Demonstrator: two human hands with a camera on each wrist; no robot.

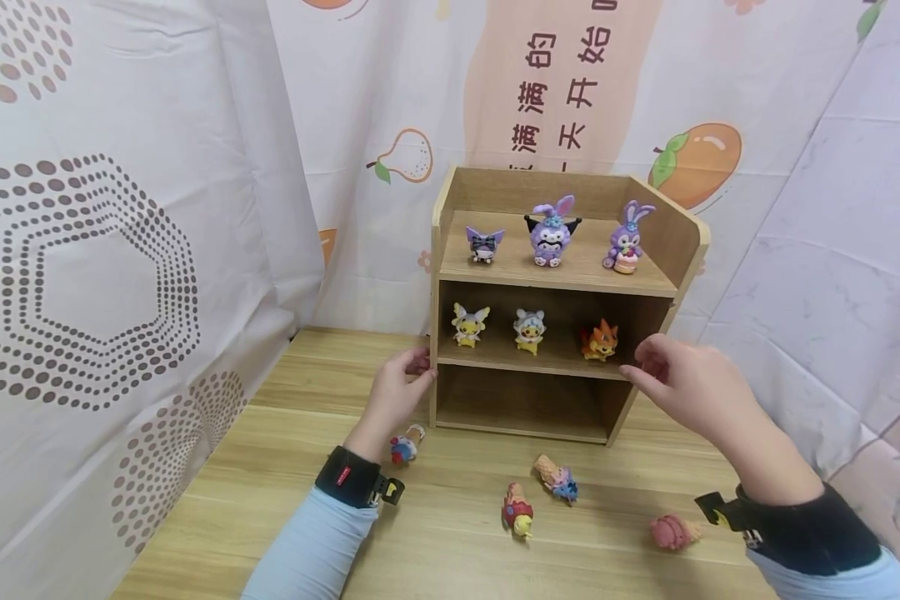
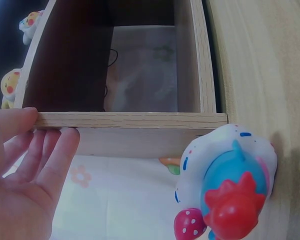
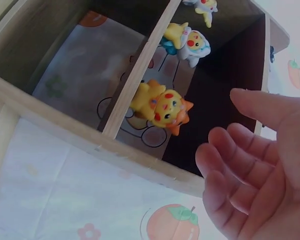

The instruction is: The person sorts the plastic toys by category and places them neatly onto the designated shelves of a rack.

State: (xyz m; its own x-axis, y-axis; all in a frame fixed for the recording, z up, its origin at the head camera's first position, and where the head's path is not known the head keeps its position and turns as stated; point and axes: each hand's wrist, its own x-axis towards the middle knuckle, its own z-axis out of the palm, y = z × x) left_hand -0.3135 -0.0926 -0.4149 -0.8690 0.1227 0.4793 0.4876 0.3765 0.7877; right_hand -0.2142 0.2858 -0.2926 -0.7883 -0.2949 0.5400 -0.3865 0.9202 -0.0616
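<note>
A small wooden shelf unit [image 1: 525,396] stands on the table. My left hand [image 1: 401,383] holds its left side panel; in the left wrist view the thumb lies over the panel's front edge and the fingers touch its outer face. By the right side panel, my right hand [image 1: 682,379] is raised with loosely bent fingers and nothing in them. The right wrist view shows this hand [image 3: 255,165] beside an orange-eared yellow figurine [image 3: 160,105] on the middle shelf. A white-hatted figurine [image 1: 528,332] and a grey-eared one [image 1: 468,325] share that level.
Three purple figurines, including a bunny with cake [image 1: 625,242], stand on top. Ice-cream-cone toys lie on the table: a blue-and-red one [image 1: 403,447] by the left wrist, a pink-blue one [image 1: 558,479], a red-yellow one [image 1: 517,510] and a pink one [image 1: 671,532]. Printed cloth [image 1: 375,275] hangs behind.
</note>
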